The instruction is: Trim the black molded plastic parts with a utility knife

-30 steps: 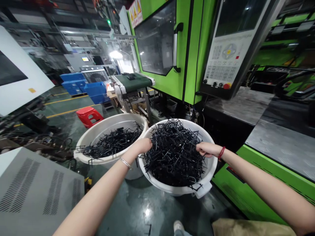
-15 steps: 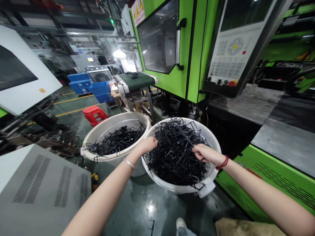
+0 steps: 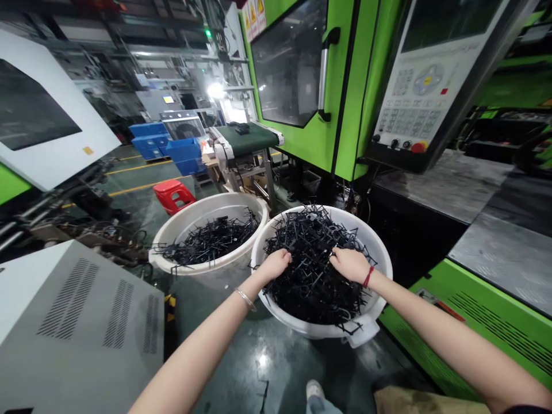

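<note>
A round white tub (image 3: 387,270) stands in front of me, heaped with a tangle of thin black plastic runners (image 3: 317,282). Over the left part of the heap is my left hand (image 3: 276,264), its fingers closed among the black pieces; what lies inside them is hidden. My right hand (image 3: 351,265) is closed at the right part of the heap, pinching dark runner pieces at its fingertips. A gap with tangled runners lies between the two hands. To the left, touching or nearly touching, stands a second whitish tub (image 3: 172,230) with more black runners (image 3: 215,238) in it.
A green machine (image 3: 302,135) with a control panel (image 3: 414,109) rises behind and right. A short conveyor (image 3: 248,140) ends behind the tubs. A red stool (image 3: 173,196), blue bins (image 3: 185,154) and a grey cabinet (image 3: 103,322) are left. One loose black piece (image 3: 264,395) lies on the floor.
My hands have moved closer together over the heap, the left one rightward and the right one slightly left. The view has shifted, so the surroundings sit a little farther right.
</note>
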Demonstrator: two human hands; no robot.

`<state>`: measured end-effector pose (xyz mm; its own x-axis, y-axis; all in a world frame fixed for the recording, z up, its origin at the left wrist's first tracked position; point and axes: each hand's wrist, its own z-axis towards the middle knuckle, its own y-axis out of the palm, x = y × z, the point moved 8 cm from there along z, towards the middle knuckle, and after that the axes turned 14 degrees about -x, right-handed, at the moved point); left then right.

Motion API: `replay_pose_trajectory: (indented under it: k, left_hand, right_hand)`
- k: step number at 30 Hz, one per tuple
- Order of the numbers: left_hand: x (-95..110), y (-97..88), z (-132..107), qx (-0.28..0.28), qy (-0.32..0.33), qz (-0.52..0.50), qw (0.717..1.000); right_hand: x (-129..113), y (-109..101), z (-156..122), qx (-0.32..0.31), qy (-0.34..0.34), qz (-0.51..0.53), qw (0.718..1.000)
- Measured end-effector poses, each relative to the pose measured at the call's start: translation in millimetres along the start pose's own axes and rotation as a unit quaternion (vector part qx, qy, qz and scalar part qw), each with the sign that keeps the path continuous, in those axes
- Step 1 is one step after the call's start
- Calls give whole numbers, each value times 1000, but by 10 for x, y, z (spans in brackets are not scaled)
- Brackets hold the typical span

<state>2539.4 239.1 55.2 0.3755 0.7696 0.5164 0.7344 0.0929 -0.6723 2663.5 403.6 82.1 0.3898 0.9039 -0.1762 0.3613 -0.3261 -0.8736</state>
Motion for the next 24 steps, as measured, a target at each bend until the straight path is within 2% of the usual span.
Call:
replay_pose_trajectory:
  k: [8,11,15,18,24]
  left_hand:
    - [-249,-373,-220,34,12,2,999]
    - [-276,-381,-273,32,15,-10,999]
    - [-282,-333,-341,-2,15,-49,999]
    - [-251,-374,-409,-14,26,-66,997]
    - [-139,-524,-414,50,28,-31,998]
  right_hand:
    - [89,44,98,-1,28,-26,999]
    - [89,-10,89,3,26,-27,999]
    - [140,-94,37,20,30,-28,999]
    - [208,-128,-7,28,39,-28,998]
    - [184,-95,-84,21,23,-19,999]
